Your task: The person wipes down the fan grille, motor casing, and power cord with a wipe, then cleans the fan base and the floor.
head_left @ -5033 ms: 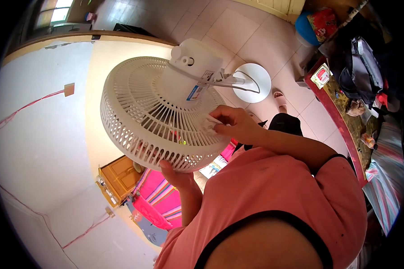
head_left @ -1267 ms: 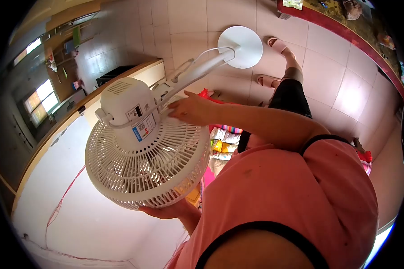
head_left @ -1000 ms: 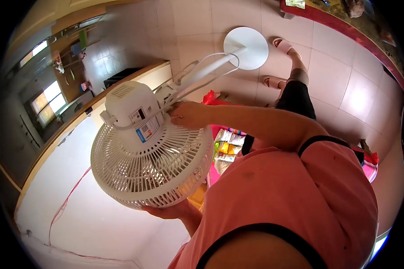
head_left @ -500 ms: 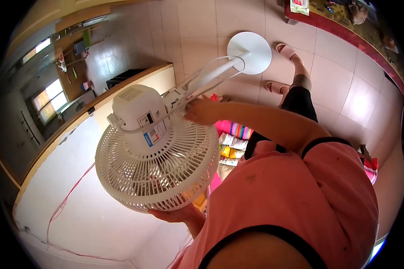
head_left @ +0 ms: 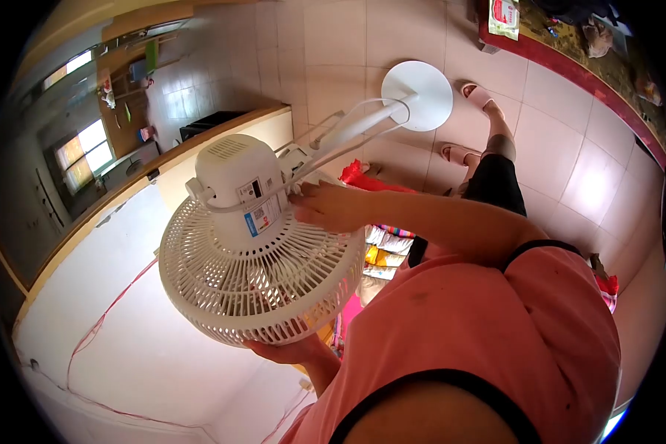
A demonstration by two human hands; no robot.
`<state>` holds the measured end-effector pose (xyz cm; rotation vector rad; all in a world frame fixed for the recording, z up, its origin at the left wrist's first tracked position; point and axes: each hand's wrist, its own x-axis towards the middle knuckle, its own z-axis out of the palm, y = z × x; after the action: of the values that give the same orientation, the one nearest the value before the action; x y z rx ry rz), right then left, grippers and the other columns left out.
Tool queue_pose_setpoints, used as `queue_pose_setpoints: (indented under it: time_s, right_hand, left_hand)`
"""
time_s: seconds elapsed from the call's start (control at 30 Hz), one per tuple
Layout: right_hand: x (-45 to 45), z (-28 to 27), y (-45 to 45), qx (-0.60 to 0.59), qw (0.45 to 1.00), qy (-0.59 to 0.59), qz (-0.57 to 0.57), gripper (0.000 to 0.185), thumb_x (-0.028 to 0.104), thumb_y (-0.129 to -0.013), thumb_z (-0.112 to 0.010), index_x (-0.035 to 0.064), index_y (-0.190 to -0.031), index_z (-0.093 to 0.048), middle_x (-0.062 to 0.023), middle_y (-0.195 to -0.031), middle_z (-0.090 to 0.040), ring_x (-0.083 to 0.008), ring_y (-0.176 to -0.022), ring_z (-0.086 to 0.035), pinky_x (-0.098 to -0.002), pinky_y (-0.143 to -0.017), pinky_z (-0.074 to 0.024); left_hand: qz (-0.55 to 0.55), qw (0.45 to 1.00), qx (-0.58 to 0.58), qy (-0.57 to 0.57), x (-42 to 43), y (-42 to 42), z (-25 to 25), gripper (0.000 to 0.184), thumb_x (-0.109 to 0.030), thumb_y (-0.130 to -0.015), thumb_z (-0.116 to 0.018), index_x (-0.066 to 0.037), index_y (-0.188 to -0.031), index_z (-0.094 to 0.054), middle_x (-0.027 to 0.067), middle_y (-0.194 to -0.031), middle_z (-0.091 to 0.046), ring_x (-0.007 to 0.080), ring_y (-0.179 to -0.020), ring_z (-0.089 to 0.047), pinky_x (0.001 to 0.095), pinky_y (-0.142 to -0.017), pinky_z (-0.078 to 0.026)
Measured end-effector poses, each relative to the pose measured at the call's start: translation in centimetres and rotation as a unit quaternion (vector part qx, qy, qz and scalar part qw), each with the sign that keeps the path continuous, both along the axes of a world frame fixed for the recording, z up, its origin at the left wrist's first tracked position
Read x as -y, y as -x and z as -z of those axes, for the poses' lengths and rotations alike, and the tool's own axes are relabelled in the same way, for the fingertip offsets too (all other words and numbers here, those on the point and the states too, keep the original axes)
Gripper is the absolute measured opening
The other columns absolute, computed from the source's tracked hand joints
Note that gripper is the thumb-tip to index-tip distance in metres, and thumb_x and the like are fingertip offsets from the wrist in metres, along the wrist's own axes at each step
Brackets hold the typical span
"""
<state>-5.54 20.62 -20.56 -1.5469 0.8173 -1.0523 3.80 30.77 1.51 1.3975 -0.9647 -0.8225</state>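
Firstly, at the bottom of the frame there is the pink shirt of the person. Just beyond it, left of the centre, is the fan, tilted, with its back side up. Its cage is of thin ribs; between them some pale shapes are seen inside, but not clearly. The left hand is under the cage, near the lower middle of the frame, and holds it by the rim; part of the fingers is hidden. The right hand comes across from the right, the forearm almost level, and its bent fingers touch the fan near the label. Whether something is under these fingers, I cannot tell. A cord passes over the label side and goes loosely along the pole.

Farther, near the centre, several packs, white and yellow, lie in a row; their contents I cannot tell. Above, the pole ends in the round white base on the tiles, near two sandals. In the upper right corner, the table carries a flat pack and a crumpled bag. At the far upper left is a bright window.
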Motion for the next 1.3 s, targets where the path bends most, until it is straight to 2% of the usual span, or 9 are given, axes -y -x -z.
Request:
queue_pose_setpoints:
  time_s: [0.13,0.2,0.47,0.53,0.63,0.73,1.0,1.13,1.3]
  right_hand:
    - [0.0,2.3,2.4,-0.177,0.979,0.104,-0.013,0.038,0.028,-0.098,-0.035,0.0033,-0.119,-0.055,-0.021,-0.137,-0.045,-0.0348,-0.128,-0.042,-0.0539,-0.094,-0.0416]
    - [0.3,2.4,3.3,-0.095,0.983,-0.113,-0.109,0.032,0.024,-0.095,-0.044,0.001,-0.111,-0.057,-0.0219,-0.14,-0.042,-0.0352,-0.129,-0.041,-0.0505,-0.095,-0.0425]
    - [-4.0,-0.3,3.8,-0.067,0.972,0.212,0.082,0.04,0.024,-0.096,-0.04,-0.0036,-0.122,-0.052,-0.0238,-0.133,-0.045,-0.0387,-0.123,-0.045,-0.0481,-0.103,-0.0389]
    - [-3.2,2.1,5.6,-0.053,0.99,-0.117,-0.053,0.043,0.024,-0.095,-0.042,-0.0056,-0.125,-0.05,-0.0244,-0.135,-0.044,-0.0396,-0.122,-0.046,-0.0459,-0.102,-0.0396]
    - [-4.8,-0.7,6.8,-0.022,0.983,-0.182,0.019,0.047,0.028,-0.101,-0.035,0.0012,-0.139,-0.038,-0.0247,-0.136,-0.044,-0.0361,-0.126,-0.044,-0.0423,-0.109,-0.0325]
    - [-7.2,-4.5,6.2,0.023,0.992,0.102,0.075,0.041,0.026,-0.099,-0.04,0.0013,-0.129,-0.05,-0.0203,-0.129,-0.052,-0.0336,-0.121,-0.05,-0.0413,-0.101,-0.0416]
    - [-9.2,0.5,8.3,-0.017,0.994,-0.071,0.085,0.037,0.02,-0.096,-0.046,0.0057,-0.13,-0.053,-0.0147,-0.128,-0.054,-0.0304,-0.119,-0.053,-0.0396,-0.098,-0.0451]
    - [-9.3,-6.2,8.3,0.128,0.973,0.18,0.074,0.042,0.021,-0.091,-0.052,0.008,-0.131,-0.051,-0.0144,-0.125,-0.055,-0.0288,-0.113,-0.055,-0.0418,-0.094,-0.047]
    - [-9.2,1.3,6.9,-0.037,0.995,-0.06,0.067,0.037,0.021,-0.094,-0.047,0.0079,-0.128,-0.051,-0.0143,-0.121,-0.058,-0.0306,-0.11,-0.056,-0.0435,-0.092,-0.0462]
  left_hand:
    - [-0.007,0.999,0.046,-0.008,-0.2,-0.1,0.1,0.065,-0.053,-0.096,-0.033,-0.01,-0.145,-0.03,0.0125,-0.146,-0.036,0.031,-0.13,-0.042,0.0492,-0.106,-0.038]
    - [-0.017,0.999,0.027,0.003,-0.2,0.1,0.3,0.065,-0.053,-0.096,-0.033,-0.009,-0.145,-0.031,0.013,-0.145,-0.037,0.0306,-0.129,-0.042,0.0492,-0.106,-0.038]
    - [-0.003,1.0,0.028,0.006,-0.4,-0.9,0.4,0.065,-0.053,-0.095,-0.035,-0.01,-0.143,-0.032,0.0122,-0.146,-0.036,0.0303,-0.129,-0.042,0.0488,-0.106,-0.039]
    - [0.02,1.0,0.018,0.009,-0.6,-0.7,0.3,0.065,-0.054,-0.095,-0.035,-0.01,-0.143,-0.033,0.0119,-0.146,-0.036,0.0303,-0.129,-0.042,0.0488,-0.106,-0.039]
    - [-0.064,0.998,0.014,-0.022,-0.4,-0.1,0.3,0.069,-0.056,-0.095,-0.032,-0.01,-0.147,-0.026,0.0138,-0.147,-0.034,0.0327,-0.131,-0.039,0.0494,-0.107,-0.037]
    - [-0.032,0.999,-0.015,0.001,-0.5,-0.6,0.6,0.07,-0.057,-0.095,-0.032,-0.01,-0.147,-0.026,0.0136,-0.148,-0.033,0.0328,-0.132,-0.038,0.0495,-0.107,-0.037]
    - [-0.041,0.999,-0.013,-0.001,-0.6,0.1,0.4,0.069,-0.055,-0.095,-0.039,-0.009,-0.145,-0.03,0.0124,-0.147,-0.035,0.0303,-0.13,-0.04,0.0475,-0.106,-0.037]
    - [-0.024,1.0,-0.002,-0.003,-0.9,-0.7,0.4,0.07,-0.056,-0.094,-0.039,-0.008,-0.144,-0.031,0.0127,-0.146,-0.036,0.0297,-0.13,-0.041,0.0469,-0.106,-0.038]
    - [-0.089,0.996,0.021,-0.016,-0.4,-0.3,0.5,0.073,-0.059,-0.094,-0.035,-0.009,-0.147,-0.026,0.0134,-0.147,-0.034,0.0326,-0.133,-0.037,0.0508,-0.108,-0.036]
